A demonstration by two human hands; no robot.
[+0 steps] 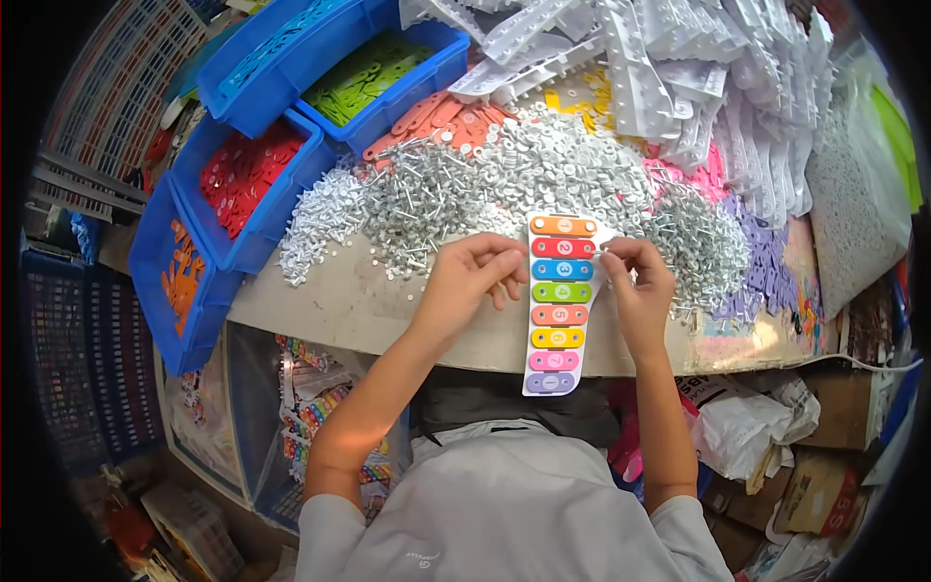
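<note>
A toy xylophone (558,326) with a white base and several coloured bars lies at the table's front edge, its lower end reaching past the edge. My left hand (475,281) is beside its upper left side, fingers curled and thumb drawn in. The fingertips come close to the red bar; whatever they hold is hidden. On the other side, my right hand (640,281) pinches a small white piece (598,251) at the right end of the red bar (562,247). Metal-coloured pins show at the ends of several bars. The orange bar at the top has round ends.
Beyond my hands lie heaps of white caps (572,160), metal pins (417,199) and more pins (693,238). Blue bins (267,209) with coloured bars stand left. White xylophone bases (640,68) pile up at the back. Purple bars (766,257) and a clear bag (853,184) are right.
</note>
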